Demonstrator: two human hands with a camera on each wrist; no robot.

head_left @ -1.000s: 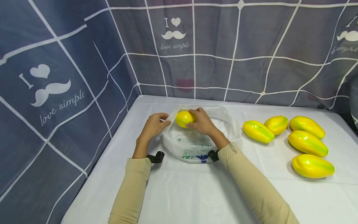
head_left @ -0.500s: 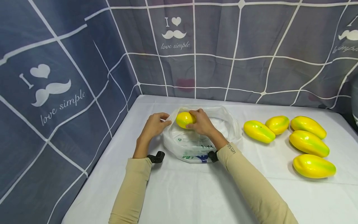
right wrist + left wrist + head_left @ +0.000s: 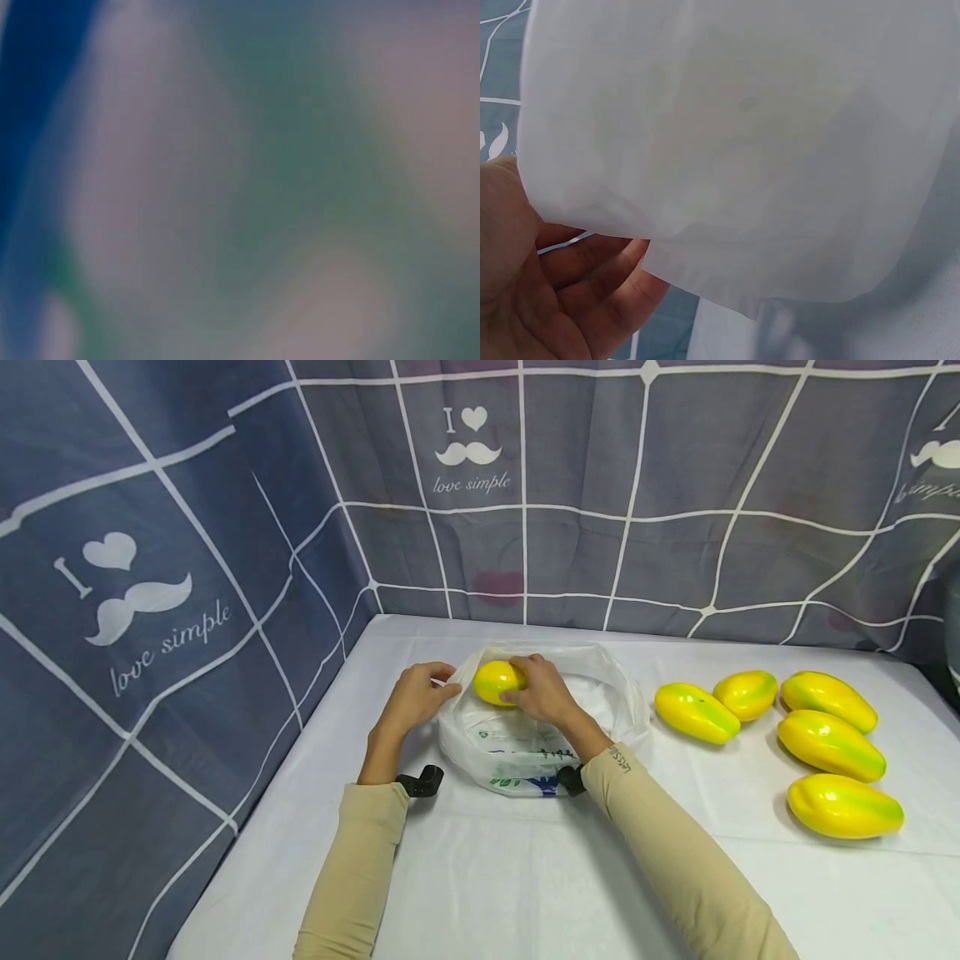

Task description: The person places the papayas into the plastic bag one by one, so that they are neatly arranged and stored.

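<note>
A translucent white plastic bag (image 3: 471, 758) with green and blue print stands on the table, its mouth spread wide. My right hand (image 3: 546, 692) grips a yellow papaya (image 3: 495, 683) inside the left part of that mouth, thumb at the near side and fingers over the top. At the bag's left rim, my left hand (image 3: 414, 700) pinches the plastic. In the left wrist view the bag's side (image 3: 727, 150) covers the thumb and some fingertips of the left hand (image 3: 577, 292). Blurred plastic fills the right wrist view, so neither the right hand nor the papaya shows there.
Two yellow-green papayas, a longer one (image 3: 696, 713) and a shorter one (image 3: 746, 695), lie right of the bag. Three more papayas (image 3: 831, 745) lie in a column farther right. A grey checked cloth (image 3: 570, 552) hangs behind the white-covered table (image 3: 480, 877).
</note>
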